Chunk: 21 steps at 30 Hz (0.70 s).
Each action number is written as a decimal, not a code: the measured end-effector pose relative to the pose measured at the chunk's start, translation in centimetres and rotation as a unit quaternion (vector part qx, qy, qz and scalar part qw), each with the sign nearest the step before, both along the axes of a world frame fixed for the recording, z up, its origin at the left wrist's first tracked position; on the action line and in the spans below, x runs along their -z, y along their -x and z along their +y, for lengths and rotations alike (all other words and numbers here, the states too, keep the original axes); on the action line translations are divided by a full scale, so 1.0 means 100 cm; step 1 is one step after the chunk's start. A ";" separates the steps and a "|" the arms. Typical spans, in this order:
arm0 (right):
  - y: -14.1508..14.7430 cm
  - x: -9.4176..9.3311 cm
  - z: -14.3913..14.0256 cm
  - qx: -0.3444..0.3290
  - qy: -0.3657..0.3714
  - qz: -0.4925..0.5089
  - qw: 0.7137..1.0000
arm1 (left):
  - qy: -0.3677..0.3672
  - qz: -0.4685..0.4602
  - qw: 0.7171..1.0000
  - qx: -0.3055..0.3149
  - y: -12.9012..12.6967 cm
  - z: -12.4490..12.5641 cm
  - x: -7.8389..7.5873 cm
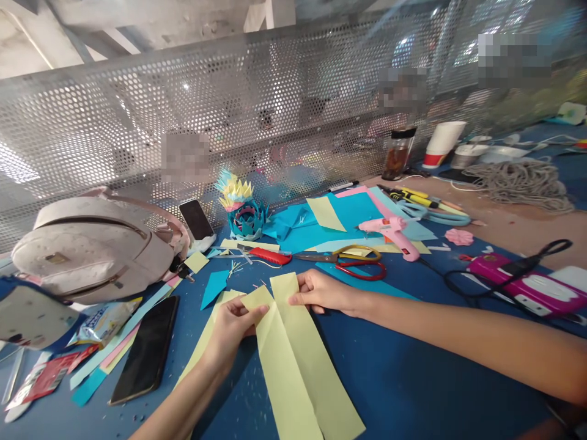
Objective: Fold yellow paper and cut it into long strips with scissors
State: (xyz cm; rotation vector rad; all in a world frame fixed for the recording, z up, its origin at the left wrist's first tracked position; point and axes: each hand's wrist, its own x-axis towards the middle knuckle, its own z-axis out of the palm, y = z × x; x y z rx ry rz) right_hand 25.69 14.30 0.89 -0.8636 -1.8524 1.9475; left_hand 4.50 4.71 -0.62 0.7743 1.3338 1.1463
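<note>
Two long yellow paper strips (298,360) lie side by side on the blue table (413,379), running from the middle toward the near edge. My left hand (233,327) pinches the far end of the left strip between thumb and fingers. My right hand (321,292) presses its fingertips on the far end of the right strip. More yellow paper (202,345) sticks out under my left hand.
A black phone (147,351), paper strips and snack wrappers lie at left by a pale backpack (92,244). Beyond my hands are a red comb (270,256), scissors (358,260), a pink glue gun (389,231), a paper flower (243,211) and a second phone (196,219). A magenta device (523,284) with black cable sits right.
</note>
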 end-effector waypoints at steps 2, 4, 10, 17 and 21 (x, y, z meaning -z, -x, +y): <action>0.000 0.000 0.000 0.007 0.007 0.003 1.000 | -0.001 -0.003 1.000 0.007 -0.001 0.000 -0.003; 0.001 0.000 -0.001 0.018 0.012 0.007 1.000 | -0.003 -0.001 1.000 0.023 -0.001 0.001 -0.005; 0.001 0.006 -0.001 -0.013 -0.006 0.003 1.000 | 0.005 0.037 0.999 0.037 0.001 0.003 -0.002; 0.003 0.009 -0.002 -0.002 -0.017 0.007 1.000 | -0.007 0.033 0.999 0.018 -0.001 0.000 0.000; 0.003 0.006 -0.003 -0.009 -0.015 0.008 1.000 | -0.002 0.029 0.999 0.018 -0.001 0.000 -0.002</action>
